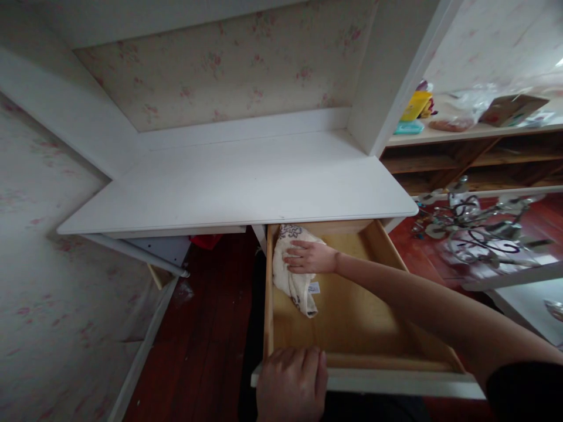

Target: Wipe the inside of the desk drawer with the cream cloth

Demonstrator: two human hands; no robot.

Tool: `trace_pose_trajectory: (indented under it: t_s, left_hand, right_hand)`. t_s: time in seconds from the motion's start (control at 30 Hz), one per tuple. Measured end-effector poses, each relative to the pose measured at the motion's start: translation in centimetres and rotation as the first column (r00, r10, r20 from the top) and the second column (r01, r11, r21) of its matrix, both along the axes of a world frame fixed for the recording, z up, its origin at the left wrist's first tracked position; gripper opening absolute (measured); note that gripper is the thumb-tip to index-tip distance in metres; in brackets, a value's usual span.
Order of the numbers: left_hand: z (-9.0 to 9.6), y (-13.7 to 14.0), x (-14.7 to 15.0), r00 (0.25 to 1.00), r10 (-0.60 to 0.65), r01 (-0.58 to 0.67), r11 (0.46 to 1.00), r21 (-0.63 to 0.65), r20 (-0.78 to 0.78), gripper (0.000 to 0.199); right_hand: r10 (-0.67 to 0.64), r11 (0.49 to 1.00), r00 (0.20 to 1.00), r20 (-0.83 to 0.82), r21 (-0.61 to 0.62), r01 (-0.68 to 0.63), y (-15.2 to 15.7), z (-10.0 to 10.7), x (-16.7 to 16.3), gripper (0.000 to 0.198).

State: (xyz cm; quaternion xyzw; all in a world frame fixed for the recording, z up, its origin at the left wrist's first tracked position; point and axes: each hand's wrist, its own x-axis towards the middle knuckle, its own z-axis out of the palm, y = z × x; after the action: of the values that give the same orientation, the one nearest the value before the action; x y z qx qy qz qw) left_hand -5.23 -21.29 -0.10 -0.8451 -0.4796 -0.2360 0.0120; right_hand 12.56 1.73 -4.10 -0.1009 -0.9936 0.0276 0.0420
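Drawer (378, 328) stood pulled out under the white desk (246, 181). We pressed our right hand (308, 257) flat, fingers unclenched, on a patterned cloth (295, 281) in the drawer's back-left corner. Our left hand (291, 384) clasped the drawer's front edge.

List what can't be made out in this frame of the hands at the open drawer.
- Head view: the back of the drawer is hidden under the desktop.
- The cloth is partly covered by the right hand; its small tag is too small to read.
- The left hand is cut off by the bottom edge.
- Items on the shelf at right are blurred.
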Motion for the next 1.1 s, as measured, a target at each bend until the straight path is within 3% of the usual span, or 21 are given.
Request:
trace_pose_trajectory:
  t_s: [0.2, 0.37, 0.5, 0.63, 0.73, 0.83, 0.9, 1.0, 1.1]
  left_hand:
    - [-0.1, 0.1, 0.0, 1.0, 0.0, 0.0, 1.0, 0.016, 0.012, 0.015]
    - [-0.1, 0.1, 0.0, 1.0, -0.02, 0.02, 1.0, 0.011, 0.015, 0.018]
    - [0.0, 0.1, 0.0, 1.0, -0.027, 0.027, 1.0, 0.003, 0.013, 0.018]
    - [0.0, 0.1, 0.1, 1.0, -0.02, 0.02, 1.0, 0.008, 0.002, 0.019]
    - [-0.1, 0.2, 0.1, 1.0, -0.009, 0.009, 1.0, 0.008, -0.01, 0.019]
    - [-0.2, 0.2, 0.1, 1.0, 0.005, -0.005, 1.0, 0.002, -0.025, 0.019]
    - [-0.3, 0.2, 0.1, 0.999, 0.011, -0.011, 1.0, -0.001, -0.032, 0.019]
    - [-0.5, 0.2, 0.0, 1.0, 0.008, -0.008, 1.0, 0.006, -0.022, 0.018]
    - [-0.6, 0.3, 0.0, 1.0, -0.009, 0.01, 0.999, 0.03, -0.011, 0.016]
  right_hand:
    - [-0.176, 0.984, 0.984, 0.025, -0.008, 0.176, -0.5, -3.2, 4.1, 0.053]
    - [-0.315, 0.943, 0.943, 0.104, -0.08, 0.324, -4.0, -2.9, 7.0, 0.086]
    - [-0.309, 0.943, 0.943, 0.125, -0.086, 0.32, -5.6, -2.7, 7.4, 0.098]
    - [-0.275, 0.961, 0.957, 0.095, 0.021, 0.275, -4.6, -4.3, 5.7, 0.08]
    - [-0.338, 0.937, 0.94, 0.04, 0.105, 0.333, -3.1, -5.4, 3.4, 0.062]
    - [-0.394, 0.913, 0.919, 0.015, 0.119, 0.39, -1.6, -5.1, 1.5, 0.051]
    - [-0.343, 0.933, 0.939, 0.006, 0.123, 0.339, -1.0, -4.0, 0.8, 0.042]
    - [-0.078, 0.975, 0.994, -0.079, 0.2, 0.093, -0.9, -1.7, 0.4, 0.03]
    - [0.247, 0.921, 0.956, -0.159, 0.346, -0.181, -0.9, 0.1, -0.2, 0.023]
